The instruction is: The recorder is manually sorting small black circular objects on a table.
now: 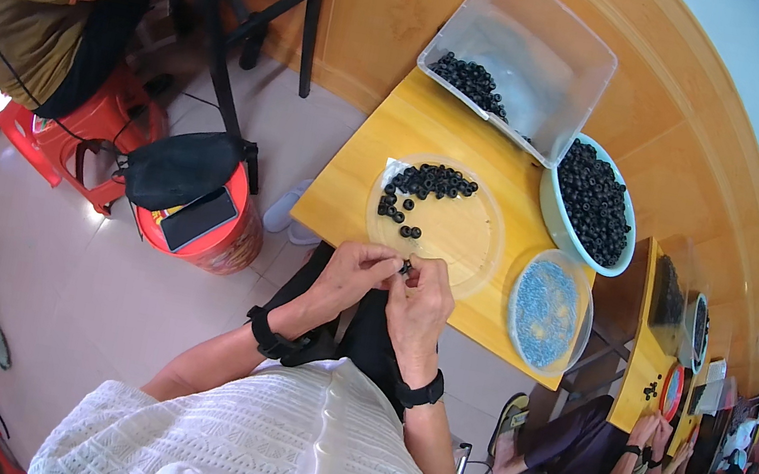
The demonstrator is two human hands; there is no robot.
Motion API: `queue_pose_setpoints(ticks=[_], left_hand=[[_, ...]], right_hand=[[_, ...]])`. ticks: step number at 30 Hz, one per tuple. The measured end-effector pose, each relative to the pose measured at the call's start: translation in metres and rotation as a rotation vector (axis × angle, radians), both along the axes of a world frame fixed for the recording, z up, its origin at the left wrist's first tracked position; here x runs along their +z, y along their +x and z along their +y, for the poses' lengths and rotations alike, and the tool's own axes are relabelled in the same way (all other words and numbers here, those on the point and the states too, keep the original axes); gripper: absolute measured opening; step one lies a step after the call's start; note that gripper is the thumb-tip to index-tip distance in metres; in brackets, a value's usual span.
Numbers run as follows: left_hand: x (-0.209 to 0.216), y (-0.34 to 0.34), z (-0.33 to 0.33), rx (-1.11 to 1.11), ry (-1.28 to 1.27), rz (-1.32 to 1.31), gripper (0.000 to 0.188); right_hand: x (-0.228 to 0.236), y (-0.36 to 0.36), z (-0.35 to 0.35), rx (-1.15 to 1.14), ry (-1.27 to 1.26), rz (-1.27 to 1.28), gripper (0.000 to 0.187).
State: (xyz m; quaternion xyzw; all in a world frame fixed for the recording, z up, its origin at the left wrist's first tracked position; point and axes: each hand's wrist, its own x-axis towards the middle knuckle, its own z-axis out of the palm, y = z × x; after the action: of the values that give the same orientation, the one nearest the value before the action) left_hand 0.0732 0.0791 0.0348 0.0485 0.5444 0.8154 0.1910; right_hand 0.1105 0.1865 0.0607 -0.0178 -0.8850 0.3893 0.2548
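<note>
In front of my body, at the near edge of the yellow wooden table (350,171), my left hand (358,276) and my right hand (421,307) meet at the fingertips. Both are closed in a pinch around a small black ring-shaped part (405,268), mostly covered by the fingers. Just beyond them lies a clear round tray (477,249), with loose black ring-shaped parts (430,181) gathered on its far side. To the right, a shallow round dish (583,326) holds many tiny light-blue pieces (545,307).
A clear plastic bin (545,48) with black parts tilts at the table's back. Beside it stands a light-blue basin (549,198) full of them. At left, a red bucket (242,238) carries a black bag (180,169) and a phone (198,219). Other people sit left and right.
</note>
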Motion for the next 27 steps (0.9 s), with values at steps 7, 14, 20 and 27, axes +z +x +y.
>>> queue_pose_setpoints(ticks=[7, 14, 20, 27], left_hand=[[0.0, 0.0, -0.002, -0.149, -0.136, -0.056, 0.019], [0.005, -0.001, 0.001, -0.219, -0.157, -0.119, 0.022], [0.007, -0.021, -0.061, -0.073, -0.16, -0.136, 0.03], [-0.042, -0.023, -0.146, 0.199, -0.124, -0.224, 0.025]], right_hand=[[-0.005, 0.004, 0.007, 0.032, 0.17, -0.032, 0.014], [-0.007, 0.008, 0.028, 0.03, 0.141, -0.013, 0.015], [0.018, -0.023, 0.152, -0.164, 0.309, -0.23, 0.017], [0.088, -0.054, 0.227, -0.274, 0.156, 0.077, 0.052]])
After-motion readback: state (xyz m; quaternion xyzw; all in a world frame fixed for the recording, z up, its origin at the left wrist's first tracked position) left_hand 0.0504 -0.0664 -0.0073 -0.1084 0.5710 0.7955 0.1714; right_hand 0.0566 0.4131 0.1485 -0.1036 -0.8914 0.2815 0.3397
